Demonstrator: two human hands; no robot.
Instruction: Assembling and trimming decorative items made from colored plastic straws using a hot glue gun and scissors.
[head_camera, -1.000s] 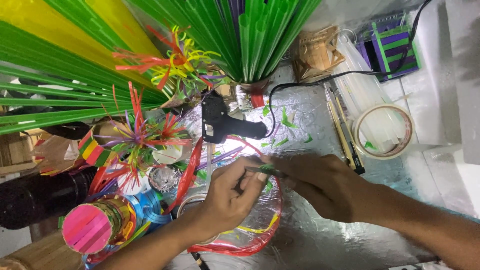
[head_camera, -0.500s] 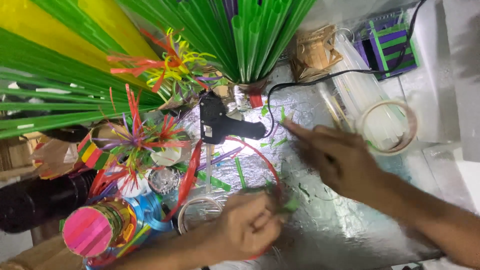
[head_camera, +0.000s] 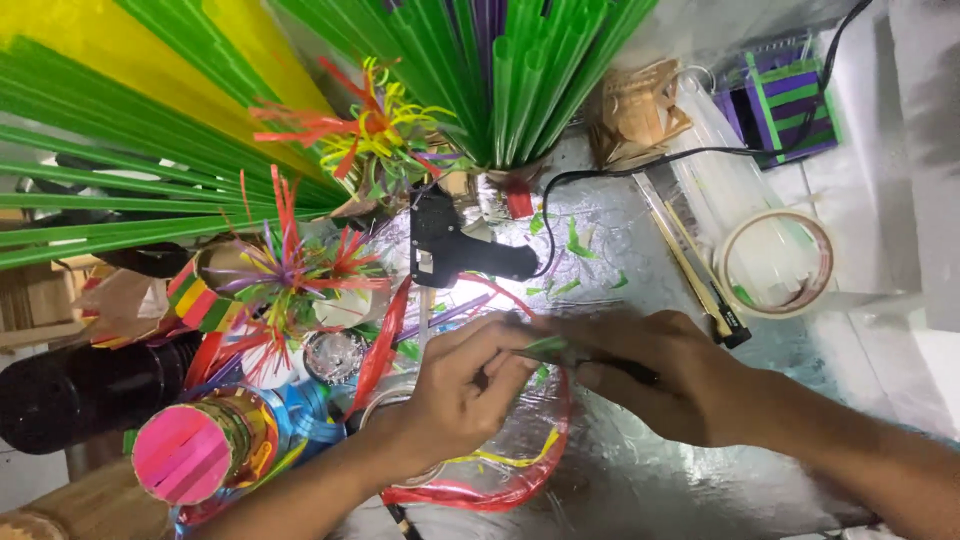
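Foil-covered tabletop (head_camera: 640, 470): both hands meet, left hand (head_camera: 455, 395) and right hand (head_camera: 650, 375) pinching a green straw piece (head_camera: 545, 346) lying crosswise between them.

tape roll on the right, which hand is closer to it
Right. The right hand lies just below-left of the tape roll, apart from it. The left hand is farther left, beyond the right hand, pinching a green strip.
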